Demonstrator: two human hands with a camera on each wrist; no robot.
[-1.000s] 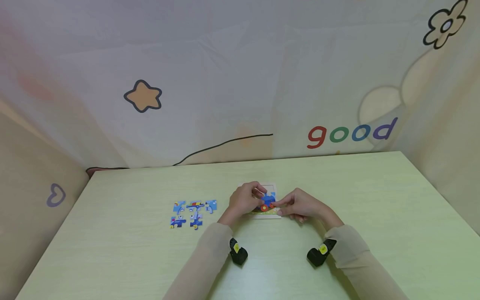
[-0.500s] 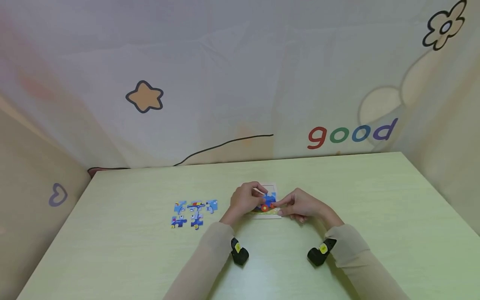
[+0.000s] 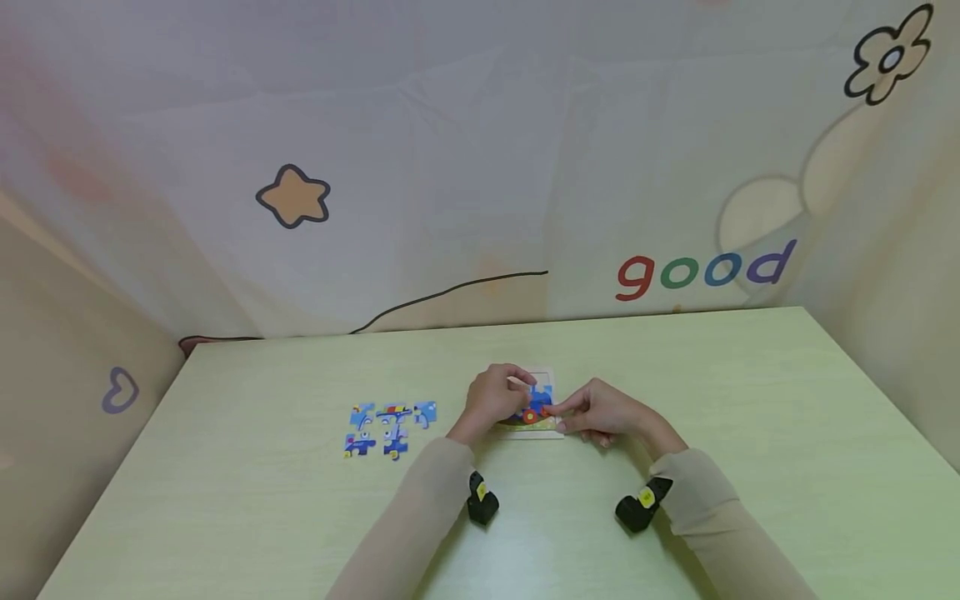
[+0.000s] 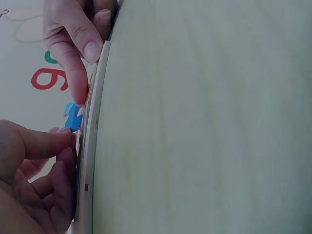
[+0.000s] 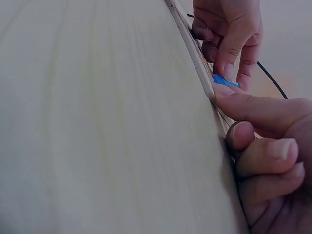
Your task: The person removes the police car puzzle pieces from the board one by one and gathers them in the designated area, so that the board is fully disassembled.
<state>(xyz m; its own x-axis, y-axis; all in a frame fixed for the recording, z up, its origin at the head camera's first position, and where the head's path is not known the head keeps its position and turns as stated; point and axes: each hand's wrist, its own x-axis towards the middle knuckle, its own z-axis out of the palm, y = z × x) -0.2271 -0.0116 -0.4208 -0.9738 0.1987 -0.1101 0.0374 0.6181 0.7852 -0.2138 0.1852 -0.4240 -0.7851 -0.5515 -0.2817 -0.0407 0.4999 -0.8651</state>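
A framed puzzle board [image 3: 528, 434] with a pale rim lies on the table, its picture showing a blue vehicle with red wheels. Over its left part my left hand [image 3: 495, 398] pinches a blue puzzle piece [image 4: 73, 118] between thumb and fingers; the piece stands tilted above the board in the left wrist view. My right hand [image 3: 603, 410] holds the board's right side: the index fingertip touches the picture close to the red wheels, and the thumb [image 5: 234, 100] rests on the rim. The left hand hides much of the board.
Several loose puzzle pieces [image 3: 393, 412] lie in two rows on the table [image 3: 262, 500], left of the board. A printed curtain [image 3: 450, 167] hangs behind the table's back edge. Black wrist cameras [image 3: 636, 514] sit on both sleeves.
The left wrist has turned slightly and the hand has shifted a little to the right over the board. The right hand stays in place, and the loose pieces have not been moved.
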